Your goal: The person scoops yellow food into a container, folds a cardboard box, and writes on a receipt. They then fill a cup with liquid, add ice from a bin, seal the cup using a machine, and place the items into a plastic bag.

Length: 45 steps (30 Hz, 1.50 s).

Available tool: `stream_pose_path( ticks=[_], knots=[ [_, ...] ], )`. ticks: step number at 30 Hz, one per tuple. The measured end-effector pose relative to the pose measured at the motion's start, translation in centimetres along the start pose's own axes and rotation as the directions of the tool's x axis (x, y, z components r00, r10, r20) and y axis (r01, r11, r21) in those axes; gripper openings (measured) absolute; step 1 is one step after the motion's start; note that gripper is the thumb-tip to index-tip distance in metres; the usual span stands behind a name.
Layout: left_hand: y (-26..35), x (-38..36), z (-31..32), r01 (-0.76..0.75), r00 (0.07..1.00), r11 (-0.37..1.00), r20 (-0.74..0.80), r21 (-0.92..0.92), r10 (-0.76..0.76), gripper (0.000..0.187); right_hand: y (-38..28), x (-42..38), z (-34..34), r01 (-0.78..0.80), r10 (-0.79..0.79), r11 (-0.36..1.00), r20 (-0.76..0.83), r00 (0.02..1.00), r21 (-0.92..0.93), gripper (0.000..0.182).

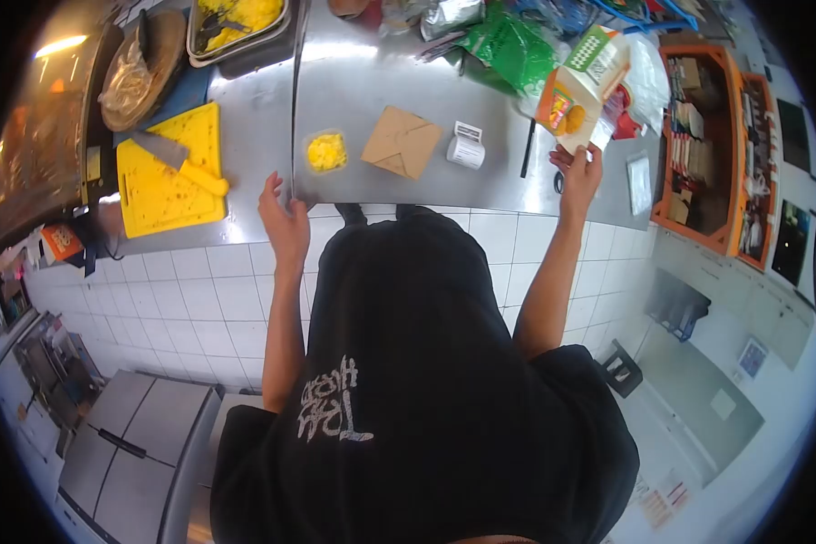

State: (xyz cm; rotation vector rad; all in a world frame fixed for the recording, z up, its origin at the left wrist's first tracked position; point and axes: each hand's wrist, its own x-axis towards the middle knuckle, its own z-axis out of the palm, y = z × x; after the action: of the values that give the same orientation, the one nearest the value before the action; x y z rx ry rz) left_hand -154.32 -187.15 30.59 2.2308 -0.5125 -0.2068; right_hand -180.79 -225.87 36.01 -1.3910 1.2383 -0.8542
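Note:
At the right of the metal counter, my right hand (578, 170) pinches the near flap of an opened cardboard takeaway box (591, 93). Small orange-yellow food pieces and a printed packet show inside the box. My left hand (284, 218) hovers by the counter's front edge, fingers apart, holding nothing. Nearest to it is a small clear tub of yellow chopped food (326, 151). A folded brown paper packet (402, 142) lies in the middle, with a roll of printed white paper (466, 145) to its right.
To the left, a knife (179, 161) lies across a yellow cutting board (172, 195). A metal tray (193, 47) of yellow food stands behind. Plastic bags (508, 50) crowd the back right. An orange shelf unit (733, 154) stands beyond the counter's right end.

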Motion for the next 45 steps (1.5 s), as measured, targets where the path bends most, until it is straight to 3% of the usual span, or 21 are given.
stream_pose_path(
  ticks=[5, 7, 9, 11, 13, 14, 16, 19, 21, 24, 26, 30, 32, 34, 36, 37, 38, 39, 41, 43, 45],
  knots=[
    [4.4, -0.3, -0.2, -0.041, 0.998, 0.998, 0.042, -0.057, 0.043, 0.035, -0.2, 0.7, -5.4, 0.042, -0.052, 0.994, -0.097, 0.994, -0.105, 0.024],
    [8.6, -1.1, 0.2, 0.204, 0.922, 0.929, 0.38, -0.308, -0.077, 0.032, 0.1, 0.1, -6.2, 0.033, -0.048, 0.992, -0.125, 0.991, -0.121, 0.024],
    [12.7, -1.9, 1.9, 0.337, 0.744, 0.846, 0.668, -0.412, 0.028, 0.036, 1.0, -0.3, -7.4, 0.001, -0.016, 0.995, -0.147, 0.989, -0.096, 0.024],
    [15.8, -2.9, 5.2, 0.189, 0.677, 0.886, 0.709, -0.424, 0.195, 0.046, 1.2, -0.9, -8.0, -0.011, -0.006, 0.996, -0.176, 0.984, -0.093, 0.024],
    [16.1, -3.3, 10.4, -0.249, 0.719, 0.903, 0.558, -0.35, 0.414, 0.054, 1.1, -1.4, -8.6, -0.044, 0.026, 0.996, -0.214, 0.977, -0.081, 0.024],
    [16.7, -3.2, 12.3, -0.253, 0.712, 0.902, 0.563, -0.351, 0.419, 0.054, 1.1, -1.4, -9.2, -0.047, 0.028, 0.996, -0.222, 0.975, -0.079, 0.024],
    [17.7, -2.9, 15.6, -0.326, 0.804, 0.938, 0.488, -0.117, 0.34, 0.051, 0.9, -1.6, -10.6, -0.031, 0.021, 0.999, -0.246, 0.969, -0.034, 0.023],
    [16.7, -1.7, 20.1, -0.238, 0.806, 0.962, 0.526, -0.133, 0.272, 0.046, 0.2, -2.4, -13.2, -0.051, 0.026, 0.996, -0.299, 0.954, -0.074, 0.023],
    [17.2, -1.4, 21.2, -0.267, 0.818, 0.961, 0.51, -0.073, 0.266, 0.036, 0.0, -2.8, -14.7, -0.075, 0.044, 0.994, -0.33, 0.943, -0.083, 0.024],
    [17.1, -0.8, 21.9, -0.142, 0.764, 0.959, 0.589, -0.247, 0.265, 0.033, 0.6, -3.2, -16.3, -0.092, 0.033, 0.982, -0.332, 0.943, -0.163, 0.023],
    [17.2, -0.9, 21.9, -0.171, 0.759, 0.923, 0.551, -0.345, 0.347, 0.035, 1.4, -3.1, -16.2, -0.094, 0.032, 0.976, -0.293, 0.956, -0.198, 0.023],
    [15.3, -0.8, 23.2, -0.224, 0.769, 0.915, 0.517, -0.334, 0.377, 0.041, 2.9, -2.8, -11.7, -0.036, 0.018, 0.989, -0.126, 0.992, -0.145, 0.023],
    [15.2, -0.8, 23.3, -0.06, 0.827, 0.964, 0.528, -0.26, 0.194, 0.049, 3.6, -2.7, -8.0, -0.025, 0.02, 0.991, -0.041, 0.999, -0.13, 0.023],
    [14.6, -0.8, 23.5, -0.068, 0.83, 0.972, 0.528, -0.227, 0.182, 0.054, 5.7, -2.3, -3.9, 0.007, -0.005, 0.999, 0.028, 1.0, -0.045, 0.021],
    [15.7, -1.0, 22.5, -0.072, 0.845, 0.981, 0.512, -0.179, 0.156, 0.059, 4.6, -2.9, -0.5, -0.099, 0.111, 0.99, 0.125, 0.986, -0.096, 0.018],
    [17.1, -1.2, 21.8, 0.115, 0.848, 0.978, 0.529, -0.172, -0.007, 0.062, 5.5, -2.9, 0.7, -0.098, 0.109, 0.992, 0.138, 0.984, -0.084, 0.018],
    [18.2, -1.2, 21.3, 0.298, 0.825, 0.941, 0.539, -0.164, -0.167, 0.066, 5.9, -3.0, 2.1, -0.032, 0.065, 0.981, 0.173, 0.983, -0.192, 0.018],
    [17.9, -1.2, 21.5, 0.294, 0.837, 0.943, 0.52, -0.159, -0.173, 0.066, 6.2, -2.9, 3.2, 0.043, 0.021, 0.955, 0.214, 0.977, -0.294, 0.019],
    [16.7, -1.2, 22.4, 0.326, 0.862, 0.919, 0.469, -0.223, -0.192, 0.07, 6.1, -3.2, 3.7, 0.113, -0.044, 0.957, 0.253, 0.966, -0.266, 0.022],
    [16.7, -1.5, 22.6, 0.375, 0.864, 0.89, 0.446, -0.258, -0.234, 0.073, 6.0, -2.8, 3.7, -0.026, 0.097, 0.969, 0.279, 0.955, -0.246, 0.023],
    [17.8, -1.9, 21.9, 0.588, 0.758, 0.759, 0.517, -0.278, -0.397, 0.072, 7.1, -2.4, 3.7, -0.004, 0.08, 0.97, 0.301, 0.95, -0.243, 0.025]
  ],
)
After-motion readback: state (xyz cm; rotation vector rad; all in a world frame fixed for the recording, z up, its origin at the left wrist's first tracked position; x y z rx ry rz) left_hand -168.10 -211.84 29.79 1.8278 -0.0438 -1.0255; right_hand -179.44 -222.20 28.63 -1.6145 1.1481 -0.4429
